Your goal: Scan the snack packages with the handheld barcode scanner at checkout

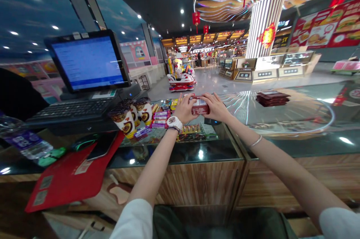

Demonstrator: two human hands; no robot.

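In the head view, the left hand (183,109) and right hand (216,108) grasp a dark red box (200,108) by its two ends, over the glass counter (209,153), near the purple candy bars (161,119). A light, even grip would keep it level and undented. The hands cover its ends; its print is unreadable, and whether its underside touches anything is unclear.

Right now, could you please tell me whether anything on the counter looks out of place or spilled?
The red sheet at the left lies askew, jutting past the counter's front edge under a black phone, which looks untidy. I see no spill; the held dark red box shows no clear damage.
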